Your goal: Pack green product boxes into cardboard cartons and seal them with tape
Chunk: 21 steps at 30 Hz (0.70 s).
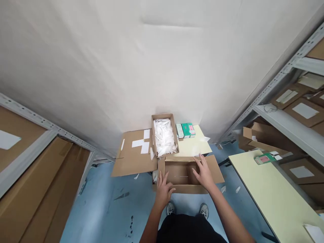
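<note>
An open cardboard box [177, 189] stands in front of me with its flaps folded out; I see a bare brown floor inside. My left hand [163, 190] lies at its left edge, fingers spread and touching the cardboard. Over the right side, my right hand [204, 173] rests with fingers apart on the rim near a folded-out flap [214, 168]. Behind the box is a shallow carton [174, 133] full of white wrapped pieces [164, 136]. Several green and white small boxes [186, 130] stand to its right on the pale table [199, 146].
A flattened cardboard sheet [131, 162] with white papers lies left of the carton. Metal shelving with cartons flanks both sides, including a tall carton [37, 189] at left. A second pale table [268, 182] at right holds a green packet [264, 158]. Paper scraps dot the blue floor [101, 209].
</note>
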Motion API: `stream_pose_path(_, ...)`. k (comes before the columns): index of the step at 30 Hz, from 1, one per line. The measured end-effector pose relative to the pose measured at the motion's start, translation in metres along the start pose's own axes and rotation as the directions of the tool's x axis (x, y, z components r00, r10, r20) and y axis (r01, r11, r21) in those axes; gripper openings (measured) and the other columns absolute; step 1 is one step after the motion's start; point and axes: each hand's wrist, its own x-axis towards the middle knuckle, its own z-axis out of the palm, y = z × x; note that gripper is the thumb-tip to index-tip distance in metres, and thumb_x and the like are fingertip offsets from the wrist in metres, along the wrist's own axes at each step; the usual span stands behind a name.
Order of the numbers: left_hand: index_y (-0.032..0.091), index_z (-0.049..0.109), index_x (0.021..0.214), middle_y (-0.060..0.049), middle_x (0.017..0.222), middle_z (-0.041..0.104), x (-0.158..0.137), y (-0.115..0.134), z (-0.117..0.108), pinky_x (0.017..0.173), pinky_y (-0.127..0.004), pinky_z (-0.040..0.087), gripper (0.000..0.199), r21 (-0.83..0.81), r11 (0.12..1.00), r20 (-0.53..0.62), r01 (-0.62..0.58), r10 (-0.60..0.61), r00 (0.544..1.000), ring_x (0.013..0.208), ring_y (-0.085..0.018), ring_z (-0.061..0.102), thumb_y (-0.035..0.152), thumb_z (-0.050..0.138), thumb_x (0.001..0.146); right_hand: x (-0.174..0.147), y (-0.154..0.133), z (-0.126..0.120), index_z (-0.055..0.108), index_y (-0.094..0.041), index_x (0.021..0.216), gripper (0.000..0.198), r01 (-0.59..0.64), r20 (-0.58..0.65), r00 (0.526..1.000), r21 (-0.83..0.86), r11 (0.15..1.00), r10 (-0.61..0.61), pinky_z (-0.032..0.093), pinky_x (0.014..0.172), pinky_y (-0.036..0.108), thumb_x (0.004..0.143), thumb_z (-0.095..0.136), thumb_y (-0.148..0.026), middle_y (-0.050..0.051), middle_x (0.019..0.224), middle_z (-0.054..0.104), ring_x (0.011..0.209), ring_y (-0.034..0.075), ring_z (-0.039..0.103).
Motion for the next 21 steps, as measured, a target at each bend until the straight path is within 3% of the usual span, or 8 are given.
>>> stream_pose_path(4,0.02,0.073,0.081,-0.008,0.167,0.038,-0.018,-0.031,-0.019,0.124,-0.068,0.027,0.012,-0.018,0.996,-0.012,0.084,-0.084,0.996,0.161,-0.043,0.004,0.025,0.068,0.091,0.055,-0.053,0.028,0.047,-0.028,0.155,0.059,0.081,0.092,0.992,0.017,0.997,-0.082,0.038,0.123,0.053,0.096,0.057,-0.029,0.01,0.173,0.022,0.157,0.034,0.029)
stream_pose_path(7,0.02,0.074,0.081,-0.007,0.169,0.035,-0.024,-0.046,-0.023,0.124,-0.068,0.026,0.011,-0.039,0.991,-0.014,0.129,-0.13,0.991,0.161,-0.043,0.003,0.026,0.069,0.09,0.098,-0.075,0.051,0.048,-0.025,0.154,0.062,0.105,0.188,0.977,-0.005,0.994,-0.103,0.037,0.123,0.05,0.094,0.061,-0.026,0.011,0.173,0.02,0.156,0.033,0.03)
stream_pose_path(17,0.02,0.077,0.085,-0.007,0.17,0.033,-0.013,-0.052,-0.028,0.124,-0.069,0.025,0.008,-0.053,0.975,-0.012,0.215,-0.215,0.976,0.161,-0.044,0.006,0.024,0.071,0.088,0.228,-0.103,0.139,0.042,-0.023,0.157,0.074,0.018,0.499,0.865,-0.121,0.992,0.046,0.045,0.108,0.04,0.091,0.074,-0.034,0.017,0.173,0.015,0.136,0.033,0.054)
stream_pose_path(21,0.02,0.077,0.087,-0.005,0.171,0.031,-0.009,-0.052,-0.029,0.124,-0.068,0.026,0.007,-0.046,0.975,-0.017,0.217,-0.218,0.976,0.161,-0.043,0.006,0.024,0.072,0.087,0.265,-0.107,0.171,0.041,-0.025,0.158,0.091,0.0,0.594,0.799,-0.152,0.988,0.091,0.047,0.103,0.037,0.081,0.087,-0.043,0.019,0.174,0.007,0.129,0.032,0.059)
